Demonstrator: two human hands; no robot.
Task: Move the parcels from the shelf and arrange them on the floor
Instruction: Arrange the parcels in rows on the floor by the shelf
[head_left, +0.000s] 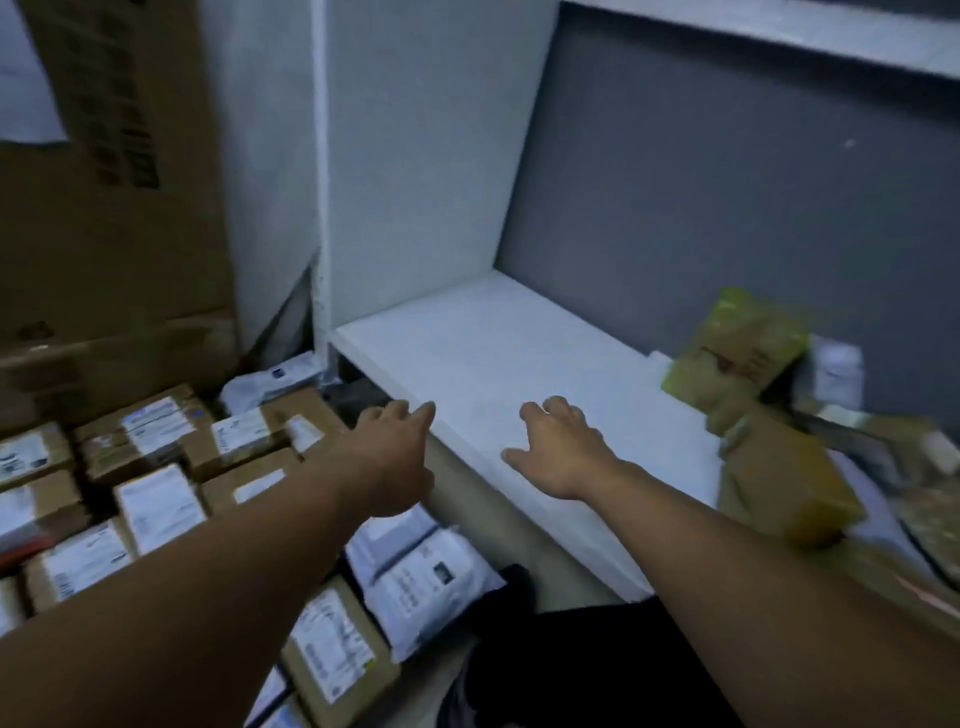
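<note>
A white shelf board (483, 358) runs from centre to right, its left part bare. My left hand (387, 457) hangs at the shelf's front-left edge, fingers loosely curled, holding nothing. My right hand (563, 452) hovers over the bare board with fingers relaxed and nothing in it. On the shelf's right end lie brown parcels (779, 483) and a green-yellow padded bag (737, 348). Several brown boxes with white labels (156, 452) lie on the floor at left. White poly mailers (421, 566) lie below my left forearm.
A tall cardboard carton (114, 182) leans against the wall at left. The shelf's white side panel (415, 156) and grey back wall (727, 208) close the compartment, with another board (779, 26) above. A dark trouser leg (571, 670) shows at the bottom centre.
</note>
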